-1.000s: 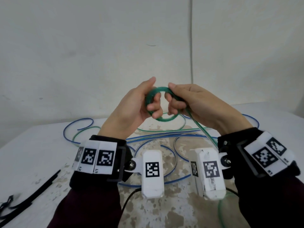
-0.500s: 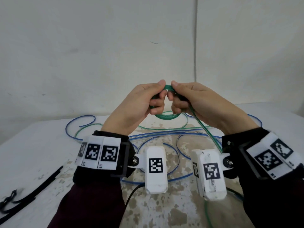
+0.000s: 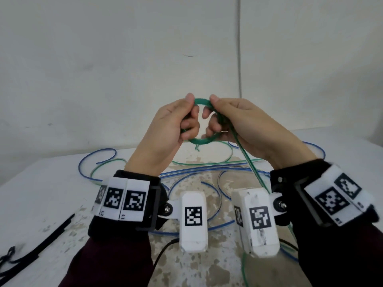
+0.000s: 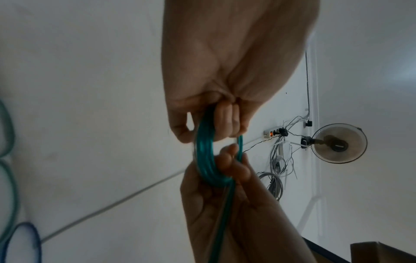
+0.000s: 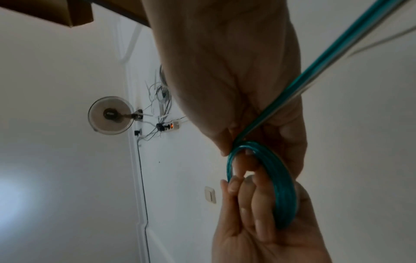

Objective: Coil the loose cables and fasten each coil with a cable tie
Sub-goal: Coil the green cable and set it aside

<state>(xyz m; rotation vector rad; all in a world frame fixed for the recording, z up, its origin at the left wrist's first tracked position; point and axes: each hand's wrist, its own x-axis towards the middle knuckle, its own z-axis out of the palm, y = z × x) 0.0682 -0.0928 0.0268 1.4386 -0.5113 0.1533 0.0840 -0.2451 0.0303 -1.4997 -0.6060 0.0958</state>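
2 hands up above the table (image 3: 41, 183), 1 green coil (image 3: 202, 140) between them. Left hand (image 3: 165, 129) on the coil's left side, right hand (image 3: 246, 129) on its right, both with fingers curled round the bundled turns, thumbs pressed on top near the upper arc. Several turns in that coil, too tightly packed to count, seen edge-on in the left wrist view (image 4: 207, 160) and the right wrist view (image 5: 283, 192). 1 green tail (image 3: 250, 164) running down from the right hand, passing behind the right wrist unit and cut off at the bottom edge. 1 short stub end poking down under the coil.

On the table behind: loose blue cables (image 3: 97, 156) and pale green cables (image 3: 209, 162) looped over each other, number hard to make out where they cross and slip behind the wrists. Black cable ties (image 3: 51, 237) at lower left, lying flat, well apart from the hands; at least 2, bunched and cut off at the frame edge, so exact count unclear.

In the wrist views, 1 wall fan (image 4: 338, 143) and 1 power strip (image 4: 273, 133) with tangled wiring on the far wall, dim and small. Most of each palm hidden behind the knuckles from the head view; middle of the coil partly covered by fingertips.
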